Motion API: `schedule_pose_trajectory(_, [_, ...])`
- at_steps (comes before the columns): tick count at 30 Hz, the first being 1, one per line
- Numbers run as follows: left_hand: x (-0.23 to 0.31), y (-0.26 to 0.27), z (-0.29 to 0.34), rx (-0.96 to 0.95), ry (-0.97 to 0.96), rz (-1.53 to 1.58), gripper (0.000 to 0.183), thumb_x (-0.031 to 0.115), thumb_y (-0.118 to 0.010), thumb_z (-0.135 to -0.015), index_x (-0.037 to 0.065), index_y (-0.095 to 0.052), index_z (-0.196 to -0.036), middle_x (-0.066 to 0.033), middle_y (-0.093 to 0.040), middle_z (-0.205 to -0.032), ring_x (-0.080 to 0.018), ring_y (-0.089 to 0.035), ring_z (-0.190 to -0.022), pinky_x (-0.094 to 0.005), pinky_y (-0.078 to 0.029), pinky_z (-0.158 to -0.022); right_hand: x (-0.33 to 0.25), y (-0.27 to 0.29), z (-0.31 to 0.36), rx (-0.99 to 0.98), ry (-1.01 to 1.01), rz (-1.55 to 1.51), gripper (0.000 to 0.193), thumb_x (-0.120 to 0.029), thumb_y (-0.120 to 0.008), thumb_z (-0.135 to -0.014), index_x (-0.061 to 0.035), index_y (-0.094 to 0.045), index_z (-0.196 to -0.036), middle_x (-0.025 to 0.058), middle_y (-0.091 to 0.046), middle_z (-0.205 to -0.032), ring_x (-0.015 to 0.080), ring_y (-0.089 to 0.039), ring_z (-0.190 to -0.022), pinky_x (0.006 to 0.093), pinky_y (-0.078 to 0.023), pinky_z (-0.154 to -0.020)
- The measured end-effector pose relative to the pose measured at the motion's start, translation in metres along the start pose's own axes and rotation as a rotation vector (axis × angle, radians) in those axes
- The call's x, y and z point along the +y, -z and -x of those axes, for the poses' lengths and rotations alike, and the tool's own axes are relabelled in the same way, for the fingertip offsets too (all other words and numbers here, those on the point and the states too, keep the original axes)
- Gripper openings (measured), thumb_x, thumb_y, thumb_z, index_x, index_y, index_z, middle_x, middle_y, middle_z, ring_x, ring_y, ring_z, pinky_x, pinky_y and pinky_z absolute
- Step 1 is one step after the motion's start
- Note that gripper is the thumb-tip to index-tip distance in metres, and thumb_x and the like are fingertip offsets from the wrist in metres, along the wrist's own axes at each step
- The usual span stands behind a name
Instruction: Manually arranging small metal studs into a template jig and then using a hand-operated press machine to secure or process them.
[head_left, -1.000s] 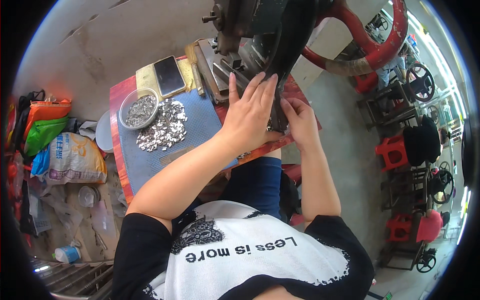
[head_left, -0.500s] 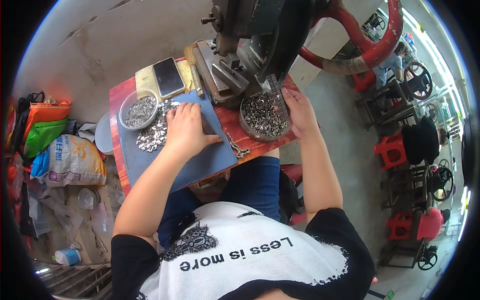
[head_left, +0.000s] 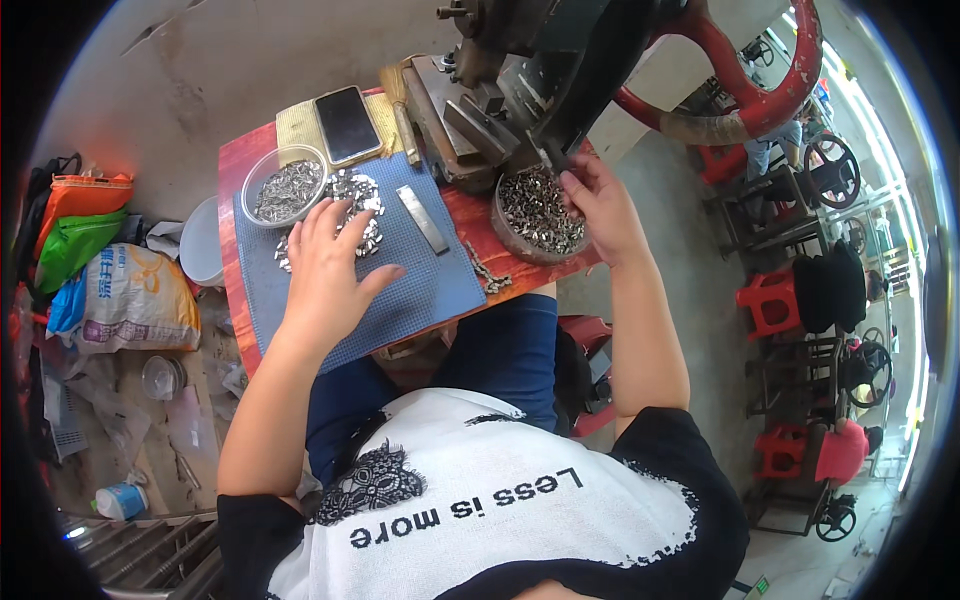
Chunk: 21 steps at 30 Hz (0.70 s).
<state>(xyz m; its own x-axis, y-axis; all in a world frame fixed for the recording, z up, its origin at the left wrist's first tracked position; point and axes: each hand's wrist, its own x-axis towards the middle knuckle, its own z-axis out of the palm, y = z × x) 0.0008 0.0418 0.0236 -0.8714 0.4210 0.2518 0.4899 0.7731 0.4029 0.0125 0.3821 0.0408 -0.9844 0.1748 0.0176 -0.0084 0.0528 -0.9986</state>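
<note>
Press feed: one hand sorting blanks, the other at the die.

Grey press (head_left: 500, 80) with red flywheel (head_left: 770, 90) tops the red bench (head_left: 240, 150). Left hand (head_left: 325, 265) lies spread flat on the blue mat (head_left: 420, 285), fingers on the loose pile of metal pieces (head_left: 350, 200). Right hand (head_left: 600, 200) pinches one piece over the round dish (head_left: 540, 215). I'd seat it square and clear fingers before cycling. Floor, left: pale printed sack (head_left: 135, 295), orange bag (head_left: 85, 195), green bag (head_left: 70, 245).
</note>
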Motion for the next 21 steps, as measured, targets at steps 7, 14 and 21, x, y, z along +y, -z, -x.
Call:
schedule_pose_trajectory(7, [-0.006, 0.002, 0.020, 0.071, -0.027, 0.045, 0.061, 0.030, -0.081, -0.077, 0.003, -0.061, -0.127, -0.0182, -0.050, -0.137, -0.0369, -0.037, -0.139, -0.0523, -0.023, -0.116, 0.018, 0.011, -0.006, 0.128, 0.186, 0.529, 0.036, -0.010, -0.069, -0.090, 0.0036, -0.057, -0.122, 0.0087, -0.067, -0.097, 0.0137, -0.062, -0.088, 0.0285, -0.049, -0.079])
schedule_pose_trajectory(14, [-0.026, 0.009, 0.040, 0.143, 0.036, 0.044, 0.058, 0.031, -0.080, -0.078, 0.002, -0.062, -0.125, -0.0179, -0.053, -0.136, -0.0368, -0.042, -0.135, -0.0491, -0.027, -0.113, 0.024, 0.028, -0.010, 0.129, 0.063, 0.319, 0.042, -0.017, -0.073, -0.087, 0.0043, -0.060, -0.121, 0.0066, -0.066, -0.096, 0.0154, -0.060, -0.085, 0.0294, -0.049, -0.078])
schedule_pose_trajectory(21, [-0.034, 0.015, 0.051, 0.161, 0.062, 0.071, 0.058, 0.031, -0.080, -0.078, 0.003, -0.062, -0.126, -0.0169, -0.053, -0.136, -0.0367, -0.041, -0.135, -0.0492, -0.028, -0.113, -0.009, 0.003, 0.004, 0.170, 0.053, 0.329, 0.035, -0.016, -0.064, -0.095, 0.0057, -0.057, -0.122, 0.0033, -0.064, -0.096, 0.0067, -0.056, -0.085, 0.0239, -0.046, -0.071])
